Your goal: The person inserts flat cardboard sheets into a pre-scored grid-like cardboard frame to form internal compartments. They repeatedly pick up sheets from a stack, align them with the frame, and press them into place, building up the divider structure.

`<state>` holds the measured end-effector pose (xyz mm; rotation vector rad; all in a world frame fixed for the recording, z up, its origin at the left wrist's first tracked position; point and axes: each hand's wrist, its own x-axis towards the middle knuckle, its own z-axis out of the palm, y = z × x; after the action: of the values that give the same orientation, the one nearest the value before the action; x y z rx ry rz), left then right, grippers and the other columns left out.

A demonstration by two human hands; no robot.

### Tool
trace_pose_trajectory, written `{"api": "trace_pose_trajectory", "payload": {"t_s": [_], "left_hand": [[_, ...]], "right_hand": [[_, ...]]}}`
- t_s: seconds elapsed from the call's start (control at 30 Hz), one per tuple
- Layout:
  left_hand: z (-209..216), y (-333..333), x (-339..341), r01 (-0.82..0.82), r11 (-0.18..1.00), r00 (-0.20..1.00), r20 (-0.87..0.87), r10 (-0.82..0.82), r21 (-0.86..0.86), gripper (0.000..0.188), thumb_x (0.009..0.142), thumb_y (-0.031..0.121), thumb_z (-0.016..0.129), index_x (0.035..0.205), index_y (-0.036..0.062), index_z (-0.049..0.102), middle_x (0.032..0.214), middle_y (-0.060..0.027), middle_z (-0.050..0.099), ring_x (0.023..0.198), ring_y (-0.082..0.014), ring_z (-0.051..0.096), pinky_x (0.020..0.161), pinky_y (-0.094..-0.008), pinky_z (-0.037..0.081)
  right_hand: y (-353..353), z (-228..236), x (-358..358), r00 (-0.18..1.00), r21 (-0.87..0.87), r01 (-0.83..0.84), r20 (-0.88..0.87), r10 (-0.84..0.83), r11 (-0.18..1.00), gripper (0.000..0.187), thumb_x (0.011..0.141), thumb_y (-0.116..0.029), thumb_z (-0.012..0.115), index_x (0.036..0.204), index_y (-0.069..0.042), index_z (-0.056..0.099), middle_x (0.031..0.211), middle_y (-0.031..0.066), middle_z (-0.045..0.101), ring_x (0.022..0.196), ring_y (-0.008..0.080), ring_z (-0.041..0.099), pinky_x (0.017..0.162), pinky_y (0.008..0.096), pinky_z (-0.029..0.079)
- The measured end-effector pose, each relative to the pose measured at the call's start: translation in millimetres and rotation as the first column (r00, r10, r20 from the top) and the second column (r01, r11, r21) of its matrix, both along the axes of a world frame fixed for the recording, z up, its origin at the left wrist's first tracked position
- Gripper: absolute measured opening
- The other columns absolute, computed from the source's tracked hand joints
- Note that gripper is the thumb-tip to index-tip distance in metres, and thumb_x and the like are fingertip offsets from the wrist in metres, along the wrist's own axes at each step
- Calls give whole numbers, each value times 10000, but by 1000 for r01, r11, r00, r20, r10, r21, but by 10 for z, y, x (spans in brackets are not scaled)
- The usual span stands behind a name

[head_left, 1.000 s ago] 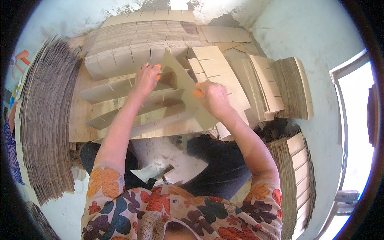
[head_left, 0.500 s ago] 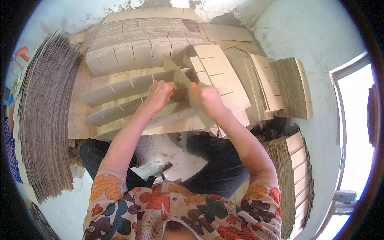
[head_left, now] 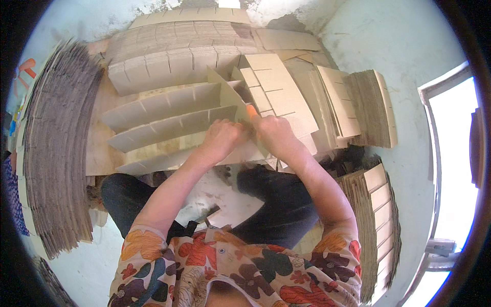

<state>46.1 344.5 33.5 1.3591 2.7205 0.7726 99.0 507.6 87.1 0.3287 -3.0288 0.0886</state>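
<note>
Slotted cardboard strips stand on edge on a wooden board: a far strip (head_left: 163, 105), a middle strip (head_left: 174, 128) and a near strip (head_left: 148, 164), running roughly side by side. A cross strip (head_left: 228, 92) stands upright across their right ends. My left hand (head_left: 224, 139) is closed at the right end of the strips, near the cross strip; its fingertips are partly hidden. My right hand (head_left: 276, 135) grips the cross strip from its right side, an orange finger cover (head_left: 251, 112) on one digit. Both hands hide the lower joint.
Slotted cardboard sheets (head_left: 281, 92) lie stacked just right of my hands. Behind the strips is a long stack of slotted cardboard (head_left: 179, 69). Tall cardboard piles stand at the left (head_left: 61, 153) and lower right (head_left: 378, 204), with another bundle (head_left: 368, 107) by the right wall.
My left hand has moved down and right along the cross strip, from the middle strip toward the near one. My right hand has shifted slightly right and down.
</note>
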Motion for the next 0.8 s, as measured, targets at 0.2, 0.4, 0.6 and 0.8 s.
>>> {"api": "trace_pose_trajectory", "payload": {"t_s": [0.2, 0.4, 0.6, 0.8], "left_hand": [[-282, 28, -19, -78, 992, 997, 25, 76, 100, 160, 727, 29, 625, 883, 61, 644, 720, -162, 576, 811, -338, 598, 691, -449, 485], [-207, -57, 78, -40, 976, 999, 14, 37, 215, 100, 715, 86, 669, 787, 50, 609, 749, -139, 627, 770, -328, 589, 686, -446, 460], [-79, -369, 210, -93, 928, 980, -133, 150, 360, 311, 678, 144, 762, 942, 24, 652, 854, -118, 666, 796, -301, 604, 702, -404, 490], [2, -744, 252, -151, 916, 954, -190, 234, 371, 361, 656, 155, 781, 958, 13, 642, 892, -121, 670, 804, -301, 610, 706, -402, 493]], "right_hand": [[81, -297, 150, 998, 26, -19, 65, 17, 999, 361, 795, -56, 541, 1146, 17, 493, 649, 174, 604, 605, 342, 622, 527, 432, 495], [262, -83, 154, 982, -151, 10, -187, -38, 988, 137, 818, -154, 599, 916, -58, 604, 768, 120, 641, 706, 317, 636, 601, 412, 511], [1419, -407, -155, 750, -104, 570, -340, -567, 815, 658, 762, -383, 734, 1278, -54, 493, 1072, 182, 639, 968, 295, 620, 736, 421, 523], [1763, -327, -169, 783, -420, 612, 201, -589, 671, 565, 758, -271, 751, 1173, 55, 548, 967, 192, 669, 813, 266, 659, 701, 377, 527]]}}
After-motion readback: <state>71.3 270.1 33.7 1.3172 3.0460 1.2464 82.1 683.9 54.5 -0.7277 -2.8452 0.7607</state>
